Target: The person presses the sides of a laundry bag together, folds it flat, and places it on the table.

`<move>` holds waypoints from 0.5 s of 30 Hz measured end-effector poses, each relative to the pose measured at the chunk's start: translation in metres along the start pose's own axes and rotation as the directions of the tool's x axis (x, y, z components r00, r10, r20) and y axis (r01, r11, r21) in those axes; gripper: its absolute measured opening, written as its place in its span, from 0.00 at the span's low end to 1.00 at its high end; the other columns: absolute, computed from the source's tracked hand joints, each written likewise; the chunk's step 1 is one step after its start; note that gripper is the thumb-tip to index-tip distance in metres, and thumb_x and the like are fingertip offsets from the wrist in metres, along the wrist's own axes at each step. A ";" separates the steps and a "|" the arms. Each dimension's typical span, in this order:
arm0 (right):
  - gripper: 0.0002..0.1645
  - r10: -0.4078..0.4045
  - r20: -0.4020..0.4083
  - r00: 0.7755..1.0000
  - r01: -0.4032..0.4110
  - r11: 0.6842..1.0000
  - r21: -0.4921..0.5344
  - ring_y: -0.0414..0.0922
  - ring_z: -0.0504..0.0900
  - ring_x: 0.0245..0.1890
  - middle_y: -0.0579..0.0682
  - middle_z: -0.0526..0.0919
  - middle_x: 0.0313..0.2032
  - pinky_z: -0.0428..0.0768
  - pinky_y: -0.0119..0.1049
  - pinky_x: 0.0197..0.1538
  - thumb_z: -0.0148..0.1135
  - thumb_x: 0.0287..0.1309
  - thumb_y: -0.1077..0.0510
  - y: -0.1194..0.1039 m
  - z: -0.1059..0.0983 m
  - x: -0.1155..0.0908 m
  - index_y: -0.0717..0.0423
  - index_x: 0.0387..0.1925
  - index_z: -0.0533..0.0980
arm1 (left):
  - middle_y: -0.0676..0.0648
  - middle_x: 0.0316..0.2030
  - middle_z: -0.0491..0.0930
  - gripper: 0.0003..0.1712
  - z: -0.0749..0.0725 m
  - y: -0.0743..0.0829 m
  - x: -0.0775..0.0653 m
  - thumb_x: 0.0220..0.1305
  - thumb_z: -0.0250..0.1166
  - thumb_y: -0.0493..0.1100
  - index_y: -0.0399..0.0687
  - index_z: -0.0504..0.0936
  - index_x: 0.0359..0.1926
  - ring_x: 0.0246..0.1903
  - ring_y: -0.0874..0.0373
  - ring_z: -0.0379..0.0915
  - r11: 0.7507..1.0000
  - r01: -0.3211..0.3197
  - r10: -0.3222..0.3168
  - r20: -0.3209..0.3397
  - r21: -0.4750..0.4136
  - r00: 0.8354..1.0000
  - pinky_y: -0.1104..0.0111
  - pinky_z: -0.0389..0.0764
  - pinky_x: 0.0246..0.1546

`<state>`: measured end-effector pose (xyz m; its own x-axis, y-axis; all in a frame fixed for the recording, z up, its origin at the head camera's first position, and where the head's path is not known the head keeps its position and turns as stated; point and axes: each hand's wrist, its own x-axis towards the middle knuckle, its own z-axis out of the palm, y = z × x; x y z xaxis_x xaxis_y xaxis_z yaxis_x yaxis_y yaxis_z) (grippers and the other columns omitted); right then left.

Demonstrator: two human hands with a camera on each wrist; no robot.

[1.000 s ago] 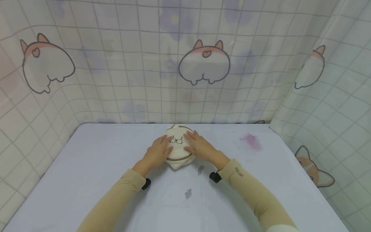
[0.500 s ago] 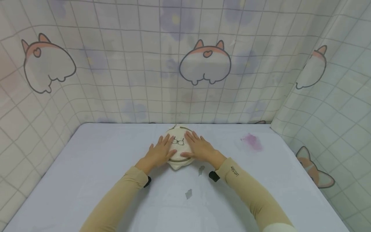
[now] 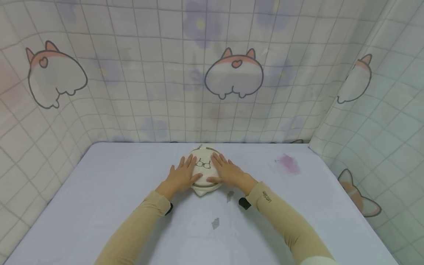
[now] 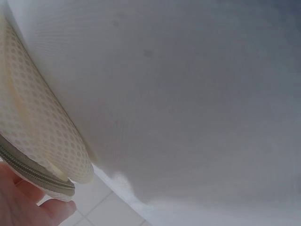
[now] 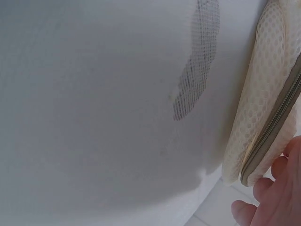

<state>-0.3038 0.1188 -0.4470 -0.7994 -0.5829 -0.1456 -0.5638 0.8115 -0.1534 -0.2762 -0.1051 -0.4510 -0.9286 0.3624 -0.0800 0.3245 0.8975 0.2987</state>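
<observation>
A round cream mesh laundry bag (image 3: 204, 172) lies near the back edge of the table, a line drawing like a pair of glasses on its top. The left hand (image 3: 181, 178) rests on its left side with fingers spread and nearly straight. On the opposite side lies the right hand (image 3: 230, 174), its fingers also extended over the top. A zipper (image 4: 35, 172) with olive tape curves round the bag's edge in the left wrist view. In the right wrist view, the bag's puffy mesh side (image 5: 263, 70) stands against the tabletop, and fingertips show by the zipper.
The white-covered table (image 3: 106, 206) backs onto a grid-patterned curtain (image 3: 149, 73) with corgi prints. A pink stain (image 3: 288, 163) marks the cover at the right. Two grey patches (image 3: 215, 223) lie in front of the bag.
Both hands have flattened and spread their fingers further over the bag's top. The bag has shifted slightly to the right; over the last half second the hands barely move.
</observation>
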 end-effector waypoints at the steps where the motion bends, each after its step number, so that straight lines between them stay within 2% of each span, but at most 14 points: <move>1: 0.59 0.002 0.005 1.000 -0.002 1.000 0.000 0.58 0.38 0.79 0.58 0.36 0.81 0.52 0.57 0.76 0.48 0.72 0.29 0.000 0.001 0.000 0.63 0.81 0.38 | 0.40 0.81 0.40 0.45 0.000 0.000 -0.001 0.80 0.46 0.63 0.39 0.44 0.82 0.78 0.35 0.35 1.000 0.001 -0.001 0.002 0.001 1.000 0.30 0.49 0.69; 11: 0.58 0.006 0.041 0.999 -0.006 1.000 -0.001 0.57 0.37 0.80 0.57 0.34 0.81 0.51 0.60 0.76 0.46 0.74 0.29 -0.001 0.001 0.001 0.62 0.81 0.37 | 0.39 0.81 0.39 0.45 0.003 0.002 -0.001 0.81 0.45 0.62 0.38 0.43 0.81 0.78 0.35 0.35 1.000 0.002 -0.003 0.012 0.020 1.000 0.30 0.50 0.68; 15: 0.58 0.029 0.100 0.995 -0.030 1.000 0.006 0.55 0.33 0.80 0.56 0.30 0.81 0.49 0.61 0.76 0.43 0.73 0.27 -0.002 0.002 0.002 0.60 0.81 0.33 | 0.39 0.81 0.35 0.46 0.006 0.001 0.001 0.80 0.45 0.63 0.39 0.40 0.82 0.78 0.34 0.31 1.000 0.024 -0.025 0.047 0.016 0.999 0.29 0.48 0.68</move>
<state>-0.3043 0.1159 -0.4492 -0.7909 -0.5600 -0.2466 -0.5384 0.8284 -0.1545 -0.2754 -0.1025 -0.4568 -0.9270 0.3511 -0.1319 0.3047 0.9101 0.2809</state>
